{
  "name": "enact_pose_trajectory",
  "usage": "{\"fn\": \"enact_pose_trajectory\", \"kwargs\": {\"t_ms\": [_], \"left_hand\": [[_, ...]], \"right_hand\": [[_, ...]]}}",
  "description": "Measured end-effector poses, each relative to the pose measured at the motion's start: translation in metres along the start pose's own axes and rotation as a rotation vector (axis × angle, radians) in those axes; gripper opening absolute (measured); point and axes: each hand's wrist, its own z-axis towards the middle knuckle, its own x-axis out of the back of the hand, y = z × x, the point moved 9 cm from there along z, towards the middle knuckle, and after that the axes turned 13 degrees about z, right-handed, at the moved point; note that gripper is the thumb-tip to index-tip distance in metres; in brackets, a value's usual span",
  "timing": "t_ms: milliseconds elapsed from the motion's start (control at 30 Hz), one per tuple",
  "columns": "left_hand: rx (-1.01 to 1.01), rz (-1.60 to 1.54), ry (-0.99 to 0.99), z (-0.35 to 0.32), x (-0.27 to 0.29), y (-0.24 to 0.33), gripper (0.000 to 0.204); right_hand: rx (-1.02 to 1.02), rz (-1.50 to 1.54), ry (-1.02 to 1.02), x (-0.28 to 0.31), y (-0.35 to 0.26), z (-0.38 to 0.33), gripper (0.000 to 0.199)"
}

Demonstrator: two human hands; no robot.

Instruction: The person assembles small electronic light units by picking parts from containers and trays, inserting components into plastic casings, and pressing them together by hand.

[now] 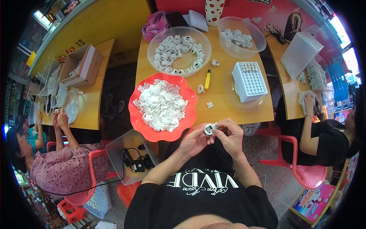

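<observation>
Just off the table's front edge, my left hand (191, 142) grips a small round white plastic part (208, 129) with dark and metallic bits inside it. My right hand (231, 136) pinches the same part at its right side; whether its fingertips also hold a smaller piece, I cannot tell. To the left stands a red wavy-rimmed bowl (134, 121) heaped with flat white plastic pieces (162, 105). Beyond my hands, a small white square piece (210, 105) lies on the table (223, 112). Farther back are two loose white parts (201, 89) and a yellow-handled screwdriver (207, 79).
Two clear tubs (152, 63) (263, 45) of white parts stand at the back. At right, a white rack (238, 86) holds small round pieces. People sit working at side tables, left (68, 160) and right (324, 139). A clear bin (114, 152) with black adapters stands by my left arm.
</observation>
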Motion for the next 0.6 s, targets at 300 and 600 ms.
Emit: {"fn": "enact_pose_trajectory", "kwargs": {"t_ms": [300, 600], "left_hand": [[-0.019, 0.115, -0.011, 0.000, -0.004, 0.004, 0.036], [-0.049, 0.146, 0.010, -0.004, -0.002, 0.008, 0.033]], "right_hand": [[0.187, -0.329, 0.009, -0.003, -0.025, -0.001, 0.014], [0.650, -0.972, -0.342, -0.052, -0.055, -0.019, 0.016]]}}
